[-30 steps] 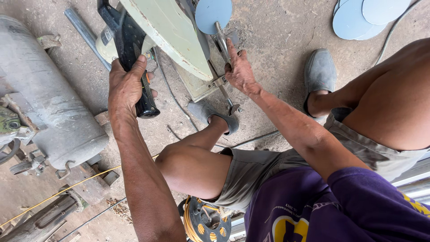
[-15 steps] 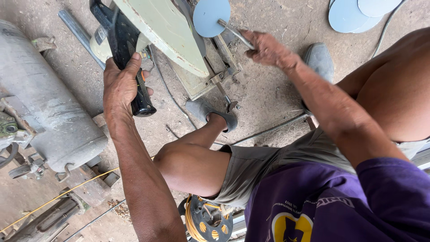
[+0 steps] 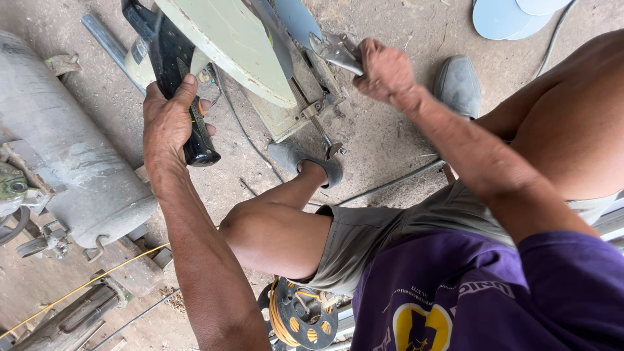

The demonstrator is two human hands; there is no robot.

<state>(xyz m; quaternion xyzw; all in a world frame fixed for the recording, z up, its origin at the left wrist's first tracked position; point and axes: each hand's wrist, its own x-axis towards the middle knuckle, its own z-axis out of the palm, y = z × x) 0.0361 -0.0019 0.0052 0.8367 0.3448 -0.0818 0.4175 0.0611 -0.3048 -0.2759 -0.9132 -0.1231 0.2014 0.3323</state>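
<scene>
My left hand [image 3: 170, 120] is wrapped around the black handle [image 3: 179, 78] of a chop saw whose pale green blade guard [image 3: 227, 42] slants across the top of the view. My right hand [image 3: 383, 68] grips a metal clamping tool [image 3: 335, 51] that holds a thin grey-blue metal disc [image 3: 296, 19] next to the saw's green base [image 3: 289, 117]. My left foot in a grey shoe [image 3: 302, 159] rests on the ground just below the base; my bent knee sits under my left arm.
A large grey metal tank [image 3: 58, 149] lies at the left. More grey-blue discs [image 3: 507, 16] lie on the concrete at top right, near my other grey shoe [image 3: 458, 84]. A yellow cable reel [image 3: 302, 315] sits under my leg. A cable runs across the ground.
My right hand has left the saw base, moved up and right, and now holds the clamping tool with the disc. My left hand stays on the black handle.
</scene>
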